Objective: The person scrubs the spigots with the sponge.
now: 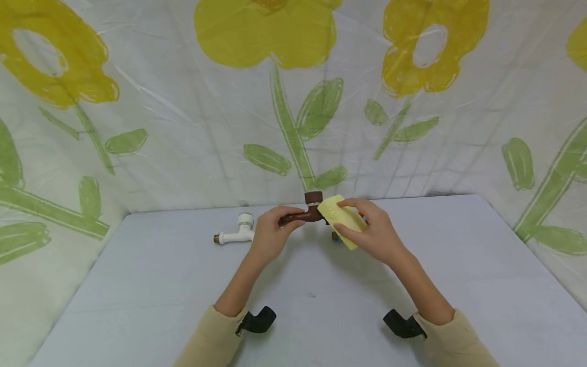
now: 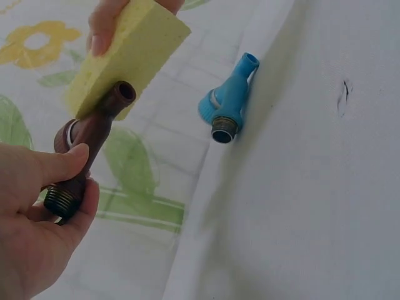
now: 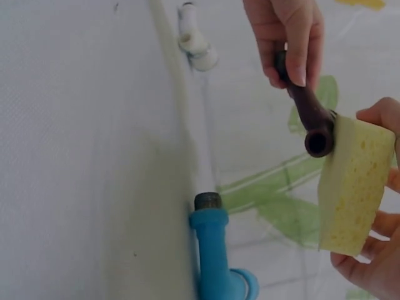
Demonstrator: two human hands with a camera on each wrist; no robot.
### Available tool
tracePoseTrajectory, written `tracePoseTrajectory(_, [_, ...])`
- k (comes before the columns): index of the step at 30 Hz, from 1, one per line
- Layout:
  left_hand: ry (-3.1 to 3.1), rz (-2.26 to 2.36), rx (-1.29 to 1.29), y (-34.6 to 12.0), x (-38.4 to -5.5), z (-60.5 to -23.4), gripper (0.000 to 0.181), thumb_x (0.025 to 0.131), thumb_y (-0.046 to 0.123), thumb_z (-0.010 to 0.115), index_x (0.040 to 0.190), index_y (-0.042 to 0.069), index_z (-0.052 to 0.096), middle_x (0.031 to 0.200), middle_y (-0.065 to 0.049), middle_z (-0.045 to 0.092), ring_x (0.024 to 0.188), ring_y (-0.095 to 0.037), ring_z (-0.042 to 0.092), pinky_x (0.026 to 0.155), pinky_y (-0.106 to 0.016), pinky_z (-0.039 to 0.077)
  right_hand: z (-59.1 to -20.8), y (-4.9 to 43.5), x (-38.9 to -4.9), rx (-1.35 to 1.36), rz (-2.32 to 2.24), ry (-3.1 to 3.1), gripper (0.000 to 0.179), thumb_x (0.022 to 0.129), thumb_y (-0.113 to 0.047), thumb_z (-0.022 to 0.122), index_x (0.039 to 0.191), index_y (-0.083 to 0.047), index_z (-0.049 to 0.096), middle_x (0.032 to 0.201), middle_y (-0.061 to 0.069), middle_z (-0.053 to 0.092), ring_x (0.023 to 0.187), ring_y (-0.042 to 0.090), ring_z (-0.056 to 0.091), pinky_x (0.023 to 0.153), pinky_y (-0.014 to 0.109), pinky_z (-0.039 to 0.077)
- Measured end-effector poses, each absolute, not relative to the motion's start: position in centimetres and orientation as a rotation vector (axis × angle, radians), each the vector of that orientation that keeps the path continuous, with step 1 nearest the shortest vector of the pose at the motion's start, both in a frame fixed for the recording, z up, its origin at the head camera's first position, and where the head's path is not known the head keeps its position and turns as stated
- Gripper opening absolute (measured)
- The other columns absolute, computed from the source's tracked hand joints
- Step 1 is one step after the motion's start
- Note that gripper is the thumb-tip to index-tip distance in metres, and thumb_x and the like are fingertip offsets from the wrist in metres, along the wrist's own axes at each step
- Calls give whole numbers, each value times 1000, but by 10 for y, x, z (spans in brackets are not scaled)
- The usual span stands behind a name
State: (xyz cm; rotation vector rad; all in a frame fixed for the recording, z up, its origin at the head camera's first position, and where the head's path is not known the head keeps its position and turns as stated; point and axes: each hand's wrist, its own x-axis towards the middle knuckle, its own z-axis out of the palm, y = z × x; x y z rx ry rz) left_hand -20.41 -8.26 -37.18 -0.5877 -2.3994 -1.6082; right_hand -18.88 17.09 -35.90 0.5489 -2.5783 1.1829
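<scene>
My left hand [image 1: 270, 229] pinches a dark brown faucet [image 1: 314, 210] by its threaded end, holding it up above the table. In the left wrist view, the brass-coloured thread pokes out below the thumb and the open spout [image 2: 125, 92] points away from the hand. A yellow sponge [image 1: 341, 219] is held by my right hand [image 1: 378, 232], thumb on one side and fingers on the other. The sponge's flat face lies against the faucet's spout side, as the right wrist view shows. Part of the faucet's knob is hidden behind the sponge in the left wrist view.
A white faucet [image 1: 238, 232] lies on the table [image 1: 312, 306] left of my left hand. Behind the sponge lies a blue faucet [image 2: 231, 100], mostly covered in the head view. A flower-printed sheet [image 1: 183, 127] hangs along the table's back edge.
</scene>
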Motion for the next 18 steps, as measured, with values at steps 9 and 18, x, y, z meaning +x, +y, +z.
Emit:
tracePoseTrajectory(9, [-2377, -1755, -517, -79, -205, -371, 24, 94, -1, 77, 118, -4, 77, 114, -20, 76, 95, -27, 76, 79, -25, 62, -361, 169, -189, 627, 1144, -2444, 42, 86, -11, 86, 126, -10, 73, 132, 11, 69, 125, 33, 62, 85, 47, 55])
tracePoseTrajectory(18, [-2331, -1864, -458, -78, -206, -370, 25, 91, -1, 80, 115, -7, 77, 107, -20, 77, 84, -8, 71, 70, -15, 54, -362, 165, -188, 685, 1084, -2397, 45, 80, -14, 91, 122, -10, 75, 135, 17, 65, 128, 39, 59, 90, 52, 54])
